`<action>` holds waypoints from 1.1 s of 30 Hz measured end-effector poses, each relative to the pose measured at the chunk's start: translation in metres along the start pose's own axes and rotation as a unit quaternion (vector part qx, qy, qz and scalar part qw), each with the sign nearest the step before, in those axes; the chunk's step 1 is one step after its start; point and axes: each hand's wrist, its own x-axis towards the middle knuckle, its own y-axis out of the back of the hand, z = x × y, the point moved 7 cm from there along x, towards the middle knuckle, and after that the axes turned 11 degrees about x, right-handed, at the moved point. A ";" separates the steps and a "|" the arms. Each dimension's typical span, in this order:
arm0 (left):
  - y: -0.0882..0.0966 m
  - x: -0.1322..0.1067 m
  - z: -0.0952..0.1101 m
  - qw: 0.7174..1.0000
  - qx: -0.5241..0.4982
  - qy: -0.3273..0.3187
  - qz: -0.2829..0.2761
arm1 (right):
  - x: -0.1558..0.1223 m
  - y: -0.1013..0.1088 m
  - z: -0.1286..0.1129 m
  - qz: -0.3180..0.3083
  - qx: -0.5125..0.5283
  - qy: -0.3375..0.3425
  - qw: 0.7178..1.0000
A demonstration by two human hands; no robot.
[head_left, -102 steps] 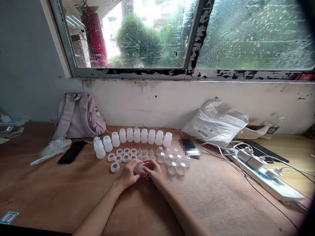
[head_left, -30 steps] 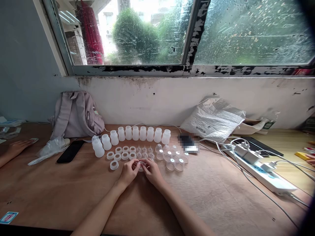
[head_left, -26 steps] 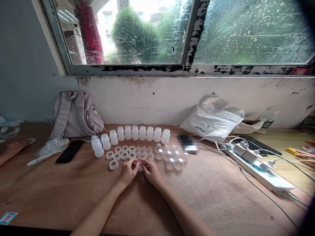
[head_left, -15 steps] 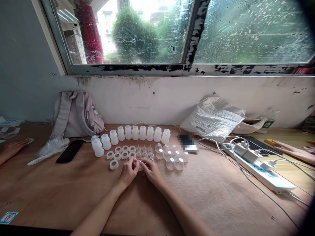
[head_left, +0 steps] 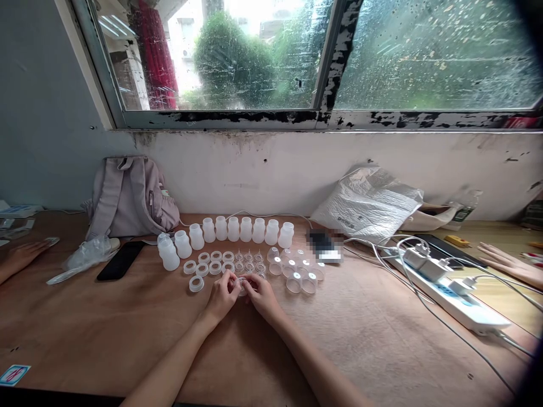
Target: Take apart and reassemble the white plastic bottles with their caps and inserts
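My left hand (head_left: 221, 299) and my right hand (head_left: 262, 296) meet at the middle of the table, fingers pinched together on a small clear plastic piece (head_left: 242, 284) held between them. Just behind my hands lie several white rings (head_left: 202, 269), small clear cone-shaped pieces (head_left: 249, 262) and clear domed caps (head_left: 299, 273). A row of several white translucent bottles (head_left: 233, 229) stands further back, curving toward a bottle at its left end (head_left: 168, 252).
A grey backpack (head_left: 129, 198), black phone (head_left: 120, 260) and crumpled clear bag (head_left: 88, 254) lie at the left. A white plastic bag (head_left: 368, 204) and power strip (head_left: 453, 299) with cables lie at the right. Other people's hands rest at far left (head_left: 21, 255) and far right (head_left: 507, 262).
My hands stay together on the small clear piece, fingers shifting only slightly. At the far right another person's hand has slid in over the table and moved across it.
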 end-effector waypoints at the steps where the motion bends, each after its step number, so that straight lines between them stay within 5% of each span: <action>1: 0.000 0.000 0.000 1.000 0.004 -0.002 -0.001 | 0.000 0.000 0.000 0.001 0.000 -0.004 1.000; 16: -0.006 -0.001 -0.002 0.998 0.061 -0.028 -0.007 | 0.000 0.000 0.003 0.012 -0.016 -0.011 1.000; 25: 0.000 -0.002 0.001 0.998 0.063 -0.021 0.019 | 0.001 -0.003 0.022 0.001 0.136 -0.116 0.984; 33: -0.001 0.000 0.000 0.996 0.077 -0.039 -0.005 | 0.001 -0.005 0.013 -0.017 0.104 -0.087 0.991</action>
